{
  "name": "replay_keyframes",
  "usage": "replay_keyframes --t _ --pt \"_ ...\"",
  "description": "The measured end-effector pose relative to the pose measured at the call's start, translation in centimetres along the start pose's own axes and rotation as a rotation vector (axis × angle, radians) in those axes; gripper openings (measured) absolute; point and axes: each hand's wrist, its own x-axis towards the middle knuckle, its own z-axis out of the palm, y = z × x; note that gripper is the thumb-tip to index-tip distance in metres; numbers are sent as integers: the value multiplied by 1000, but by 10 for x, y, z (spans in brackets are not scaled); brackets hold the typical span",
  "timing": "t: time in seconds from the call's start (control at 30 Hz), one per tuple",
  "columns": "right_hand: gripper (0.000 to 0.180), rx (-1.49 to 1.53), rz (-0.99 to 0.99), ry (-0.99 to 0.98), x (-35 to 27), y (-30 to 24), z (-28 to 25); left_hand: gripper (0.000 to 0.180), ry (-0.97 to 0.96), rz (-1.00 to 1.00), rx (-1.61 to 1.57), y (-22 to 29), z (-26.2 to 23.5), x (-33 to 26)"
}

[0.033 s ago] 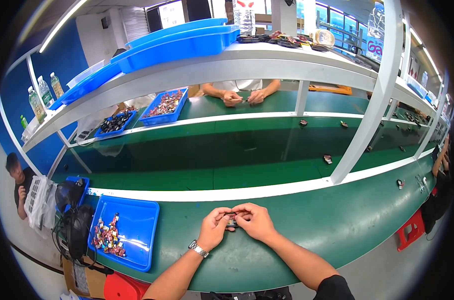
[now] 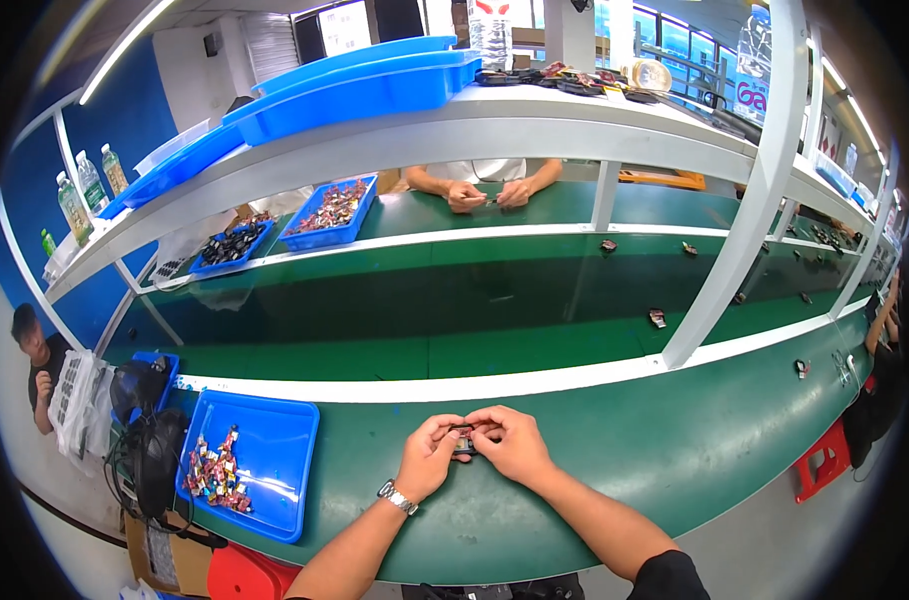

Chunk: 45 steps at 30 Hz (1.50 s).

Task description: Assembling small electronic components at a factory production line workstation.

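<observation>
Both hands meet over the green bench, closed around one small dark, flat device (image 2: pixel 462 441) that looks like an open casing with a circuit board inside. On its left side my left hand (image 2: pixel 431 456) grips it, thumb on top and fingers behind; a metal watch circles that wrist. From the right, my right hand (image 2: pixel 510 443) pinches it with thumb and fingertips pressed near its upper part. The fingers cover much of the device, so its details cannot be made out.
Left of my hands, a blue tray (image 2: pixel 299 470) holds several small red and yellow parts. Beside it lie black cables (image 2: pixel 159 455). A white rail and slanted post (image 2: pixel 739 220) stand beyond the bench edge. Small boards (image 2: pixel 657 318) lie on the green belt. Opposite, a co-worker's hands (image 2: pixel 489 195) handle something small.
</observation>
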Motion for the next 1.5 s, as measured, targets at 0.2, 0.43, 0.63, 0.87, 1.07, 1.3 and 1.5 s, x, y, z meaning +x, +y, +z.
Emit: replay_keyframes --t 0.2,0.43,0.63,0.87,1.07,1.3,1.5 --pt "19 -81 -184 44 2 12 2 21 9 -1 10 -1 1 1" --pt "21 39 -108 34 1 11 1 21 -1 0 5 0 1 1" --pt "24 40 -51 24 0 6 1 21 -4 1 7 0 1 0" --pt "20 -33 -91 115 1 11 7 21 -18 19 21 -4 3 0" --pt "20 -246 -146 169 1 7 14 21 -13 53 68 -2 4 -2" --pt "22 26 -148 61 1 13 1 22 -7 23 -2 -2 1 1" --pt "22 -24 -165 88 2 14 6 21 -1 11 -5 -2 1 0"
